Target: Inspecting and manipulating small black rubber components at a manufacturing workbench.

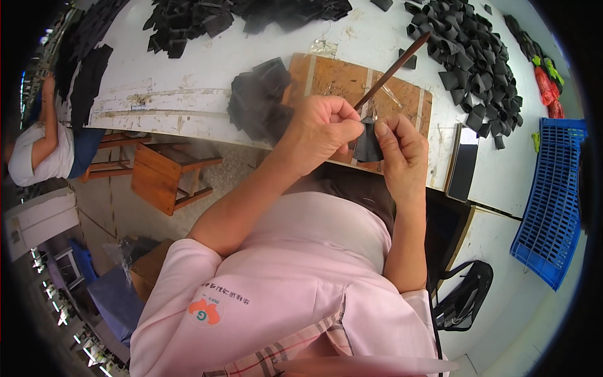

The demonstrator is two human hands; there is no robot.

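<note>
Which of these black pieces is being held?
The black piece between the left hand and right hand, over the wooden board; the others lie unheld, mostly in piles.

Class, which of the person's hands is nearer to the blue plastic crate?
Right. The right hand is to the left of the blue plastic crate, apart from it; the left hand is farther left, beyond the right.

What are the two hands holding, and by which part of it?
Left hand and right hand pinch a black piece near its upper end. The stick meets the left fingers; whether they grip it cannot be told.
</note>
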